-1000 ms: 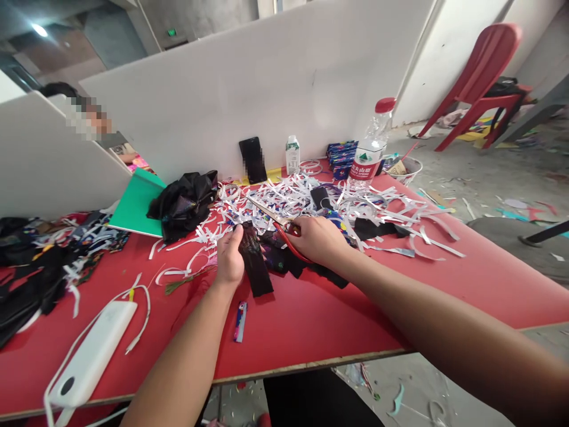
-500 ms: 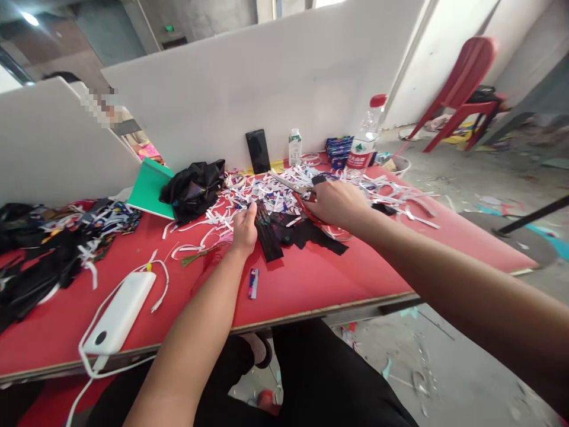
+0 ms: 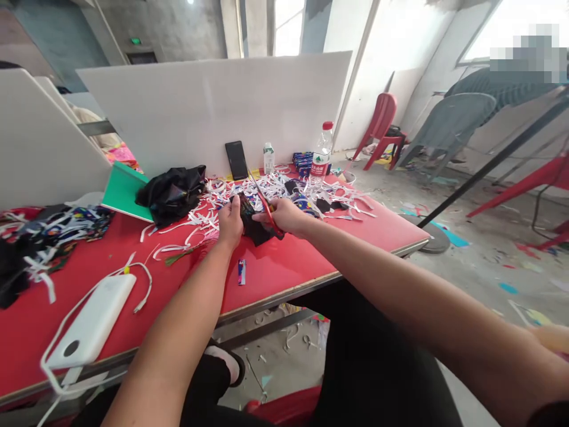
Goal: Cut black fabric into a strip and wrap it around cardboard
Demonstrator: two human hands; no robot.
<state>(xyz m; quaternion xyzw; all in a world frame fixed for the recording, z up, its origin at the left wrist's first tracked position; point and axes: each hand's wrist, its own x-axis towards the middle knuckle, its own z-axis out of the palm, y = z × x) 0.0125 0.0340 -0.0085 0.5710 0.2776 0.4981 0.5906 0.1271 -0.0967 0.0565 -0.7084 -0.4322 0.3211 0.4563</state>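
My left hand is closed on a strip of black fabric, its thumb on top. Red-handled scissors sit in my right hand, blades pointing up and away from me. Both hands are close together over the red table, and the scissors are right beside the black fabric. Part of the fabric hangs below my right fingers. White and patterned scraps lie heaped behind my hands. One small patterned strip lies on its own in front of them.
At left are a white power bank with cable, a crumpled black bag and a green board. A phone, small bottle and water bottle stand along the white partition. Another person is at right.
My right hand has brought the scissors leftward, close to my left hand and the black fabric. The scissors' blades now point more upward. The camera view has turned to the right.
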